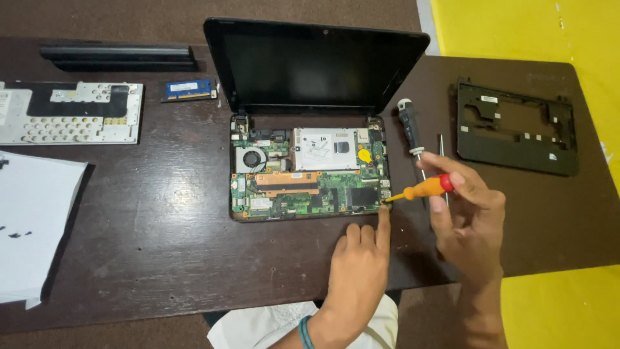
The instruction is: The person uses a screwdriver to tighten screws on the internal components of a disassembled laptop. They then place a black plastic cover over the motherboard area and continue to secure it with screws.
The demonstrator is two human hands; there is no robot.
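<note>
At front-right corner of opened laptop [310,169] — keyboard off, circuit board bare — 2 hands meet. Right hand [468,216] pinches small orange-and-red screwdriver [426,188] betw. thumb and fingers; tool's long axis runs right to left, slightly downward, tip at board's right edge. Left hand [358,265] lies flat on brown table [161,226] just below, fingers together, index fingertip [383,213] extended, touching same corner beside tip. Left hand is nearer the corner; right sits to its right. Bigger black screwdriver [410,126] lies nearby.
</note>
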